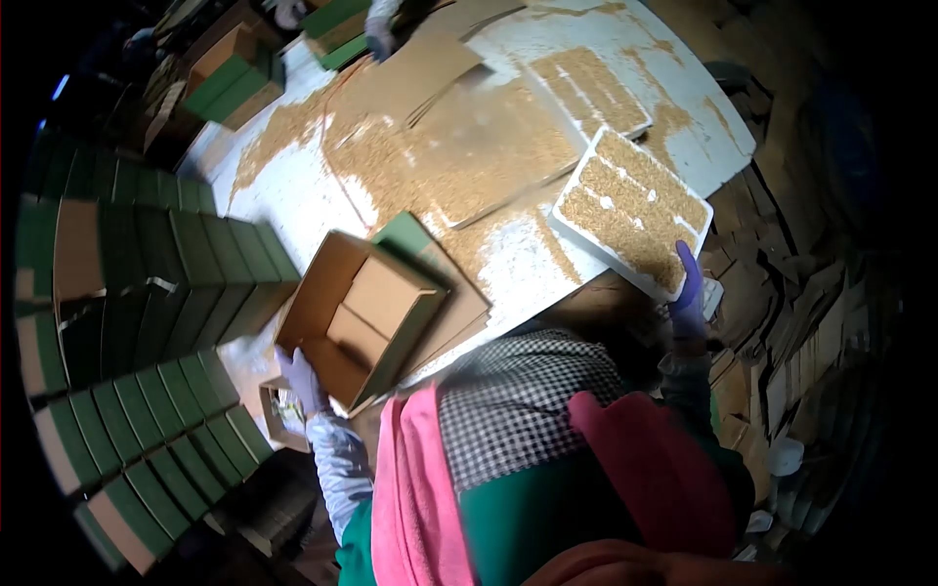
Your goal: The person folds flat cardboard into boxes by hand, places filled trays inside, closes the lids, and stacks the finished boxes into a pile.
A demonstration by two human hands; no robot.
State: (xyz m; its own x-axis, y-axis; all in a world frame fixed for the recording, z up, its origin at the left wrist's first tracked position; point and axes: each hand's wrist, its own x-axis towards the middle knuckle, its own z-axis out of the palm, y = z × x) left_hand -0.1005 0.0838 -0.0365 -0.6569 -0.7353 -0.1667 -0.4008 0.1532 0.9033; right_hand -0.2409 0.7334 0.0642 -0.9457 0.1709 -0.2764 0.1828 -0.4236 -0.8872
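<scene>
My left hand (pixel 305 381), in a pale purple glove, grips the near left edge of an open, empty-looking cardboard box (pixel 357 317). The box stands tilted at the table's near edge, partly over a green and brown flat piece (pixel 420 244). My right hand (pixel 688 293), gloved in purple, holds the near right corner of a white tray (pixel 635 210) filled with tan grainy material. That tray is tilted, its far end close to another filled tray (pixel 591 88) on the table. My right fingers lie along its rim.
Tan grains cover parts of the white table (pixel 293 176). Cardboard sheets (pixel 420 73) lie at the back, near another person's gloved hand (pixel 380 37). Green boxes (pixel 147 420) are stacked at left; a small box (pixel 283 415) sits beside my left hand. Flattened cardboard (pixel 782 322) lies at right.
</scene>
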